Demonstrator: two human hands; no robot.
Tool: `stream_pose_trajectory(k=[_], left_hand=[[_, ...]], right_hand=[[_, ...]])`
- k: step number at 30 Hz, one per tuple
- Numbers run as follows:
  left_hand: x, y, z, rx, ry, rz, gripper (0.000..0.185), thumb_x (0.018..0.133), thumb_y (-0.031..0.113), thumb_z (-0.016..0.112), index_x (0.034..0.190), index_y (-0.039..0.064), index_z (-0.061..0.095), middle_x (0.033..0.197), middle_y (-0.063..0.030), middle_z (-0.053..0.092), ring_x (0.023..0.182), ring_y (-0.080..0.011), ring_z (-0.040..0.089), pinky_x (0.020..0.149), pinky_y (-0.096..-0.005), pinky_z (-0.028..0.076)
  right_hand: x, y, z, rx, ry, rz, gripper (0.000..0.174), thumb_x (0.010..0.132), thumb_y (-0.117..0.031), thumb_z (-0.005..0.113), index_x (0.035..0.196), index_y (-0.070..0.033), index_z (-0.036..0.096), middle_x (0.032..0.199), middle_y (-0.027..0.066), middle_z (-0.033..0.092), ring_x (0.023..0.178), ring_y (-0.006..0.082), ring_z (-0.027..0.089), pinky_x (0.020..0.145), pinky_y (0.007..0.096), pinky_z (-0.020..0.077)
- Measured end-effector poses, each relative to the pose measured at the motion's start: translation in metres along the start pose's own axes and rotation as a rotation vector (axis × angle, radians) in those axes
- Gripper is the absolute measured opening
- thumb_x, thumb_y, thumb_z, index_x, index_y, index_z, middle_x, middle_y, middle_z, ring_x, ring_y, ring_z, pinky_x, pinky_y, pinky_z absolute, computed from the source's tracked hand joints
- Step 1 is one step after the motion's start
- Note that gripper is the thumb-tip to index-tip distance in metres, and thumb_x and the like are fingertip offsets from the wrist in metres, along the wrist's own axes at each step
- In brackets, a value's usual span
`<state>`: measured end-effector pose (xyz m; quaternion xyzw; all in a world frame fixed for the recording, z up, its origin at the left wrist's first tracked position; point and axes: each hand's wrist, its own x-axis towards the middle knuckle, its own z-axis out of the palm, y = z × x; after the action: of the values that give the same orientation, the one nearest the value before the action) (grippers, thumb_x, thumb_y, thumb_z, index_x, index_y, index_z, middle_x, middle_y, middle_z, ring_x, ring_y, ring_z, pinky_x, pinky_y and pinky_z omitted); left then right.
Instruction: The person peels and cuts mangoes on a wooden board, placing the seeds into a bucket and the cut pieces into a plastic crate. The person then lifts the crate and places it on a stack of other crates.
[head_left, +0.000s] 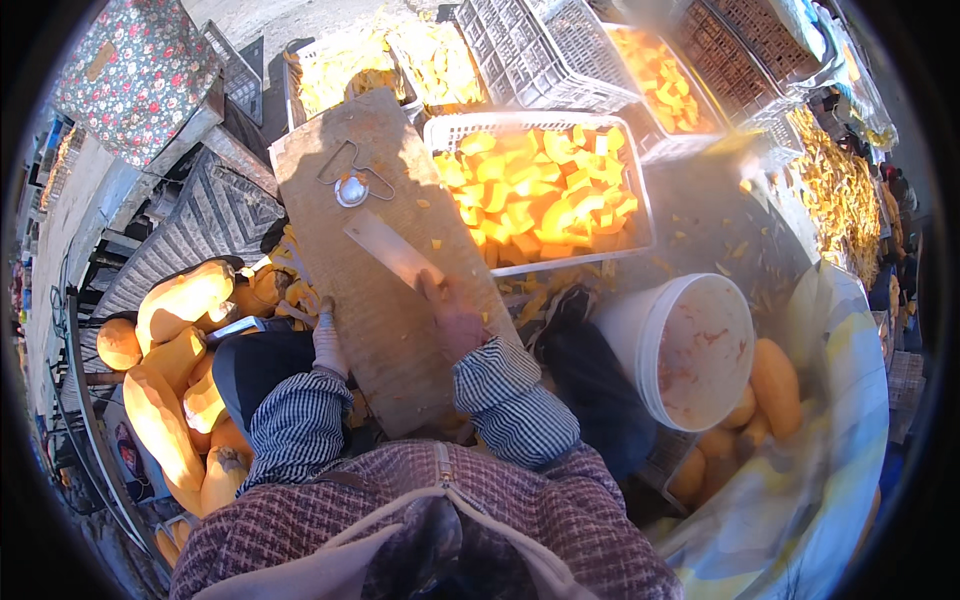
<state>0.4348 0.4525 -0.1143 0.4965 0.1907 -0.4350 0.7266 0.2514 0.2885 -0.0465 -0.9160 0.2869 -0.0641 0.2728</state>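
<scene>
My right hand (455, 319) is closed around the handle end of a broad-bladed knife (394, 249), whose blade lies over a worn wooden board (405, 352) and points to its far left. At the board's left edge is my left hand (328, 341), with a pale wrap over it; its fingers are partly hidden, so a grip on the edge cannot be made out. Farther up the board rests a round metal scoop (351, 190) with a bent wire handle. A few small orange bits lie on the wood.
Beyond the board's right side stands a white plastic crate (645, 232) of cut squash chunks (540, 187). Whole squashes (161, 382) are heaped at my left. A white bucket (701, 352) leans by my right leg. Stacked crates (547, 60) and crates of peelings (345, 67) stand farther off.
</scene>
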Motion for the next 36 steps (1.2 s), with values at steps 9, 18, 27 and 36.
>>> stream_pose_trajectory(k=[9,18,27,36], left_hand=[[0.002,-0.007,0.007,0.191,0.180,0.110,0.069,0.084,0.055,0.064,0.124,-0.001,0.053,0.109,-0.0110,0.064,0.092,-0.0257,0.064,0.079,-0.0359,0.054],[0.015,-0.020,-0.004,0.238,0.188,0.128,0.082,0.081,0.061,0.064,0.132,0.000,0.046,0.120,-0.0117,0.059,0.106,-0.0277,0.058,0.092,-0.0392,0.048],[0.018,-0.026,-0.010,0.264,0.191,0.080,0.085,0.079,0.066,0.062,0.136,0.007,0.043,0.129,-0.0112,0.054,0.115,-0.0290,0.053,0.099,-0.0418,0.044],[0.021,-0.032,-0.009,0.218,0.156,0.084,0.080,0.083,0.063,0.060,0.134,0.004,0.045,0.126,-0.0105,0.056,0.113,-0.0268,0.055,0.097,-0.0399,0.046]], right_hand=[[0.039,0.084,-0.055,0.029,0.436,0.241,0.055,0.091,-0.042,0.057,0.136,-0.011,0.046,0.123,0.0175,0.057,0.113,0.0384,0.054,0.091,0.0461,0.0481],[0.091,0.262,-0.027,-0.090,0.576,0.776,0.072,0.092,-0.053,0.050,0.147,-0.012,0.029,0.135,0.0260,0.046,0.119,0.0421,0.049,0.095,0.0498,0.0439],[0.182,0.222,-0.017,-0.058,0.289,0.340,0.060,0.084,-0.040,0.062,0.137,-0.016,0.043,0.109,0.0266,0.061,0.100,0.0425,0.059,0.080,0.0489,0.0508],[0.213,0.222,-0.012,0.416,0.478,0.424,0.045,0.085,-0.024,0.061,0.126,-0.010,0.054,0.102,0.0207,0.064,0.091,0.0349,0.064,0.077,0.0441,0.0520]])
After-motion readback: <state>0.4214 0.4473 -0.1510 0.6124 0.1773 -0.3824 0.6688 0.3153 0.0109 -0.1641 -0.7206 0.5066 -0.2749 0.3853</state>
